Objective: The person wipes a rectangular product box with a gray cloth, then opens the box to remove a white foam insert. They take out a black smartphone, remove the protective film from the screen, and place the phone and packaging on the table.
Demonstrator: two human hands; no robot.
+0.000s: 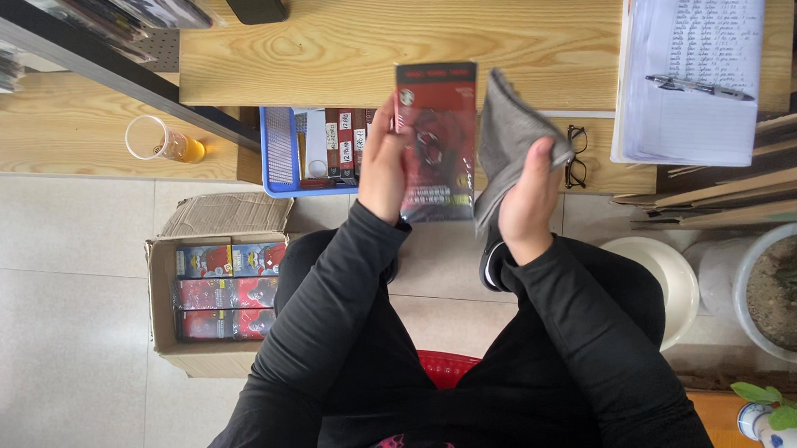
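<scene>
Holding red packet [435, 142], left hand [384, 171], grey cloth [507, 143], right hand [528, 201]

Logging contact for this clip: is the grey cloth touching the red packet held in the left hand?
Cannot tell. In the head view the grey cloth in the right hand meets the red packet edge to edge, with no plain gap or contact.

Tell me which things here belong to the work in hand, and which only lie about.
In use:
left hand holding red packet
right hand holding grey cloth
cardboard box with similar packets
blue basket

Lying about:
eyeglasses
pen on notepad
glass cup
plant pot
</scene>
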